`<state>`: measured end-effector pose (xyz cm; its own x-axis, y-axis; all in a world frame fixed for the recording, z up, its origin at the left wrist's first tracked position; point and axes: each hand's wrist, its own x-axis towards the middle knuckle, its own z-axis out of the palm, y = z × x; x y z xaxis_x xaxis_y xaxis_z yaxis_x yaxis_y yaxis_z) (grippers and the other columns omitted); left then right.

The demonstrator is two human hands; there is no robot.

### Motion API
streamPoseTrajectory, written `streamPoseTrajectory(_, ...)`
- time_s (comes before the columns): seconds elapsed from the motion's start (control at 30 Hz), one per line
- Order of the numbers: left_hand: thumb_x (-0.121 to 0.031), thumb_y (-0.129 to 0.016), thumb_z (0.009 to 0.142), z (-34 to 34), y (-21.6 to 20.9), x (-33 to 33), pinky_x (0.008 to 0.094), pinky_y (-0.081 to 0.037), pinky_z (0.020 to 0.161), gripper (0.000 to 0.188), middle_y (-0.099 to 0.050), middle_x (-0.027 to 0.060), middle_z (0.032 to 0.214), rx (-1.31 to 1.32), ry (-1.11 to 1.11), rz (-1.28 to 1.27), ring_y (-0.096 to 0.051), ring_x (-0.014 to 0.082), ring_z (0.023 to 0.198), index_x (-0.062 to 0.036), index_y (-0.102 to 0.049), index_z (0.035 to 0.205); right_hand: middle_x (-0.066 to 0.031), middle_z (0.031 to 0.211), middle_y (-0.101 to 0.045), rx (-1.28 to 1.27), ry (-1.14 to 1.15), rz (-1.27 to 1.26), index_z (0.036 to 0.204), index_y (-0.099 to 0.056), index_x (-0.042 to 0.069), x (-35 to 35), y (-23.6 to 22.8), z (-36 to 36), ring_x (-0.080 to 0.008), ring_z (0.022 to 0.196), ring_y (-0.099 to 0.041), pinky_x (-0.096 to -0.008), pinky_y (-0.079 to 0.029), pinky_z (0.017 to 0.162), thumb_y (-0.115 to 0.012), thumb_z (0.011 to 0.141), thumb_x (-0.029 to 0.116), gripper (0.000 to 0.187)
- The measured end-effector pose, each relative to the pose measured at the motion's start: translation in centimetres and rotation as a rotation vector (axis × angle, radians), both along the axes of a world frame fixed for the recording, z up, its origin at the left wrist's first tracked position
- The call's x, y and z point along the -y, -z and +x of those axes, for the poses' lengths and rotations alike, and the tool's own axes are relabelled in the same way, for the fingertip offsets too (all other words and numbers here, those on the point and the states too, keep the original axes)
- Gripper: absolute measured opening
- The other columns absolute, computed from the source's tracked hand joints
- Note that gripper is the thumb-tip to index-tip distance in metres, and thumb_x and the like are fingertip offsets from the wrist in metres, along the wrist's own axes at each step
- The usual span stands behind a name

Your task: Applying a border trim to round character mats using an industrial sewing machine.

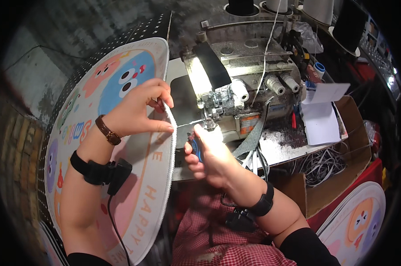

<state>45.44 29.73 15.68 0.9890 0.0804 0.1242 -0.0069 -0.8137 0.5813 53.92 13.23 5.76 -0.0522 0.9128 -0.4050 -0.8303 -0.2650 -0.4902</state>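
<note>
My left hand [149,104] pinches the edge of a large round mat [149,208] printed with cartoon faces; thumb and fingers close on its white overcast rim. A thread chain [189,123] runs from this rim to the needle area of an overlock sewing machine [209,111]. Just in front of the presser foot, my right hand [213,162] is closed round a small blue tool, which looks like thread snips [196,150]. Its blades are mostly hidden by my fingers, near the thread. Bright lamp light washes out part of this hand.
Thread spools [275,85] sit on the machine, with larger cones [317,11] behind. A grey strip [253,139] hangs at its front. White paper [321,122] lies right, beside a cardboard box [355,133] holding tangled strips [320,168]. More round mats [357,221] stand lower right.
</note>
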Motion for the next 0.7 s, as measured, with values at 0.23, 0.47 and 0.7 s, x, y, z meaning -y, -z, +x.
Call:
streamPoseTrajectory(0.23, -0.006, -0.081, 0.052, 0.5, 0.6, 0.1, 0.0214, -0.044, 0.065, 0.035, -0.045, -0.0001, 0.088, -0.039, -0.059, -0.027, -0.048, 0.0085, 0.077, -0.0061, -0.054, 0.075, 0.0035, 0.052, -0.035, -0.147, 0.027, -0.04, 0.069, -0.045, 0.012, -1.0, 0.6, 0.0, -0.0066, 0.039, -0.025, -0.0212, -0.018, 0.036, -0.037, 0.085, 0.051, 0.042)
streamPoseTrajectory(0.47, -0.004, -0.081, 0.051, 0.7, 0.7, -0.3, 0.0206, -0.044, 0.064, 0.035, -0.046, -0.0002, 0.087, -0.058, -0.058, -0.031, -0.049, 0.0083, 0.075, -0.0055, -0.054, 0.074, 0.0039, 0.052, -0.036, -0.176, 0.007, -0.016, 0.071, -0.046, 0.012, -1.0, 0.9, 0.1, -0.0059, 0.039, -0.026, -0.0201, -0.019, 0.036, -0.037, 0.086, 0.052, 0.043)
streamPoseTrajectory(0.7, -0.006, -0.082, 0.049, 0.6, 0.8, -0.9, 0.0208, -0.044, 0.066, 0.037, -0.047, -0.0003, 0.089, -0.053, -0.056, -0.195, -0.05, 0.0084, 0.079, -0.0048, -0.056, 0.075, 0.0048, 0.055, -0.036, 0.086, -0.018, 0.037, 0.072, -0.047, 0.013, -0.8, 0.2, -0.4, -0.0057, 0.043, -0.027, -0.0196, -0.021, 0.04, -0.037, 0.087, 0.051, 0.042)
